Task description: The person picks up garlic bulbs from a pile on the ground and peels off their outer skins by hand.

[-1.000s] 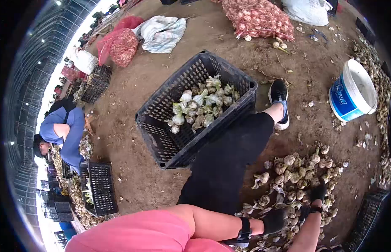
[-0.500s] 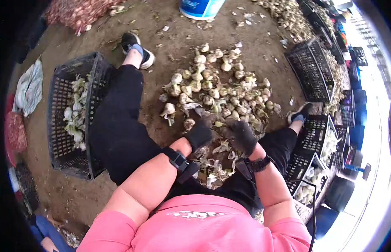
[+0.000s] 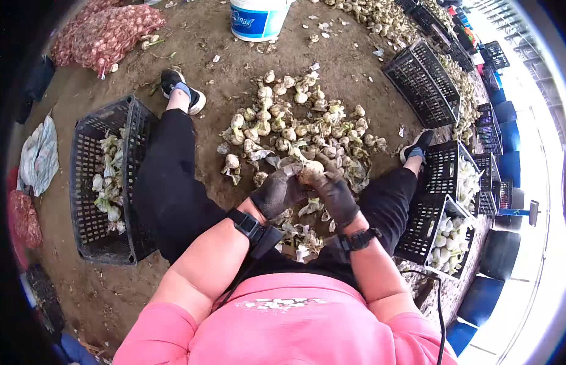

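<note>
Head view: left hand and right hand share a grip on one garlic bulb, center frame, over the garlic pile; even, gentle pressure should avoid bruising.

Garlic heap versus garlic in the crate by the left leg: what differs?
The heap spreads over the ground; the crate garlic sits inside a black crate. The heap is larger than the crate garlic. The heap looks browner; the crate garlic, whiter. Both contain several bulbs.
</note>
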